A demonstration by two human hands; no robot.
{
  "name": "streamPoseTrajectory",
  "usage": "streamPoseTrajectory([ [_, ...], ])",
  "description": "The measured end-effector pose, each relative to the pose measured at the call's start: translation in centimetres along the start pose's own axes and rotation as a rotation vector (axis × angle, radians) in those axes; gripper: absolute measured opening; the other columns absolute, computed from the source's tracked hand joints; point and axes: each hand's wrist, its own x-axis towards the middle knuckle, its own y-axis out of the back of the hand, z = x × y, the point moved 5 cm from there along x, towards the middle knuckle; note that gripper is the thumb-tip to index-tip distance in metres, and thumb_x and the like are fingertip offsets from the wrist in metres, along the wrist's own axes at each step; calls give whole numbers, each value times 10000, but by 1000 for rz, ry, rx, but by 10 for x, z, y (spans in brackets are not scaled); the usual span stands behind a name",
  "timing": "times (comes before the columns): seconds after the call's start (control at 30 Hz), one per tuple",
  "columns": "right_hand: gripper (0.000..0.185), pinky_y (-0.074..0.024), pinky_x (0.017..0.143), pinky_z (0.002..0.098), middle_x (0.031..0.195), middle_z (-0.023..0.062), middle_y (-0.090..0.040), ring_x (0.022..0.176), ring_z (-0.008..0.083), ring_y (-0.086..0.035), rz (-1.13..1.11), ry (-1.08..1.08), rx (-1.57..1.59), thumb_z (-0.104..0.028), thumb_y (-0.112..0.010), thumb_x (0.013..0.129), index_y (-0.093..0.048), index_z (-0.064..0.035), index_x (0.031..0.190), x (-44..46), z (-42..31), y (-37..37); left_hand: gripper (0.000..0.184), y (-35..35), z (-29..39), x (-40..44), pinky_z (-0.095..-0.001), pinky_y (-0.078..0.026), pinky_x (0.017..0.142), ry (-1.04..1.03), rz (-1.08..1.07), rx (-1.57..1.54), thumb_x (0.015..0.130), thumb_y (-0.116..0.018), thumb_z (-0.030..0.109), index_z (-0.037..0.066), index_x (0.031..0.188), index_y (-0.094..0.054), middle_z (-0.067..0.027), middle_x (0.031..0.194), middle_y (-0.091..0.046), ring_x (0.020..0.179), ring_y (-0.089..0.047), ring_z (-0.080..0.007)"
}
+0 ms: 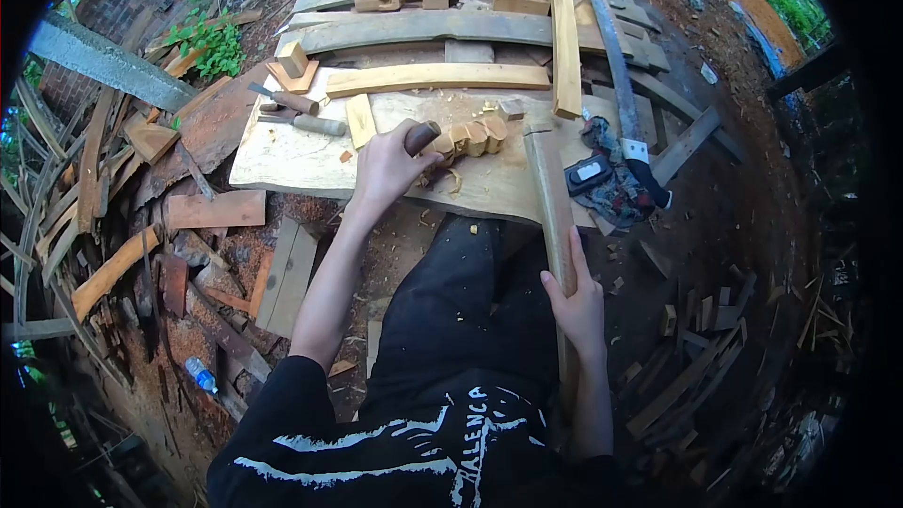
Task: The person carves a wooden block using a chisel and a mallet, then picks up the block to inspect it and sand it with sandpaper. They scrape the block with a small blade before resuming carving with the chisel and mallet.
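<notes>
My left hand [388, 167] is closed round the dark wooden handle of a chisel [422, 137]; its blade is hidden. Just right of it lies a pale wood piece [476, 137] carved into rounded lobes, with shavings around it on the thick board [282, 155]. My right hand [574, 306] grips a long brown wooden bar [548, 183], thumb on its left side and a finger stretched along it. The bar's far end reaches the board's right part, and its near end runs down beside my leg. More chisels [299, 102] rest at the board's left end.
A black device [588, 172] lies on a patterned cloth [616, 190] at the right, beside a long flat blade with a black handle [649, 183]. Long beams [437, 78] lie behind the board. Scrap wood [216, 210] and a plastic bottle [200, 374] litter the ground at left.
</notes>
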Motion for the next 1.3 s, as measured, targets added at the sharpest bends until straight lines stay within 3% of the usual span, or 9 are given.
streamPoseTrajectory([
  [0.13, 792, -574, 895, 517, 1142, 285, -716, 1046, 480, -690, -35, 22, -49, -234, -728, 930, -345, -234, 1624, 2, 4, -10, 544, -11, -19, -2, -388, -567, 790, -48, 19, -184, 786, -899, 352, 26, 1179, -710, -177, 948, -761, 862, -755, -282],
  [0.27, 797, -572, 907, 507, 1174, 276, -713, 1066, 467, -692, -41, 4, -46, -237, -737, 922, -354, -227, 1622, 6, 8, -13, 556, -26, -31, -10, -399, -574, 901, 53, -30, -258, 773, -905, 278, 18, 1220, -702, -192, 1078, -759, 1024, -742, -330],
  [0.47, 793, -569, 923, 493, 1258, 261, -692, 1101, 449, -694, -48, -15, -22, -221, -742, 924, -360, -205, 1620, 12, 16, -20, 517, -31, -26, -28, -359, -554, 939, 67, 34, -372, 774, -910, 163, 13, 1209, -674, -160, 1140, -757, 1075, -728, -228],
  [0.63, 787, -568, 942, 472, 1270, 264, -688, 1116, 433, -700, -15, -9, 31, -201, -748, 926, -370, -193, 1616, 15, 19, -25, 500, -50, -26, -45, -358, -556, 974, 8, 144, -409, 765, -901, 94, 42, 1201, -663, -132, 1212, -743, 1162, -711, -231],
  [0.73, 784, -564, 957, 461, 1286, 269, -680, 1129, 426, -698, -32, -62, 81, -200, -751, 926, -375, -183, 1614, 19, 18, -24, 513, -51, -23, -49, -382, -589, 913, -141, 264, -374, 739, -900, 98, 45, 1185, -653, -149, 1226, -725, 1108, -727, -316],
  [0.93, 799, -569, 939, 476, 1367, 286, -627, 1151, 436, -681, 77, 129, -132, -211, -746, 919, -361, -187, 1619, 57, -6, -18, 579, -34, -18, -68, -403, -570, 980, -256, 384, -477, 722, -899, -5, 61, 1222, -614, -187, 1306, -692, 1171, -705, -327],
  [1.1, 886, -588, 799, 520, 1135, 241, -635, 935, 456, -695, -34, 208, -468, -176, -747, 868, -314, -236, 1639, 116, -46, -44, 531, 1, 2, -96, -396, -613, 887, -437, 537, -409, 719, -894, 28, 57, 1180, -632, -203, 1267, -699, 1075, -740, -348],
  [1.2, 826, -591, 695, 486, 1084, 189, -565, 952, 398, -666, 111, 450, -564, -184, -746, 863, -390, -225, 1607, 136, -54, -66, 554, 10, 12, -121, -398, -609, 891, -475, 551, -324, 711, -888, 9, 75, 1183, -605, -191, 1271, -699, 1089, -733, -346],
  [1.3, 707, -577, 781, 492, 1176, 182, -552, 1086, 371, -620, 226, 514, -684, -239, -727, 884, -486, -175, 1546, 139, -61, -79, 576, 13, 17, -141, -397, -595, 921, -437, 533, -319, 697, -912, 3, 80, 1170, -594, -185, 1261, -702, 1107, -727, -331],
])
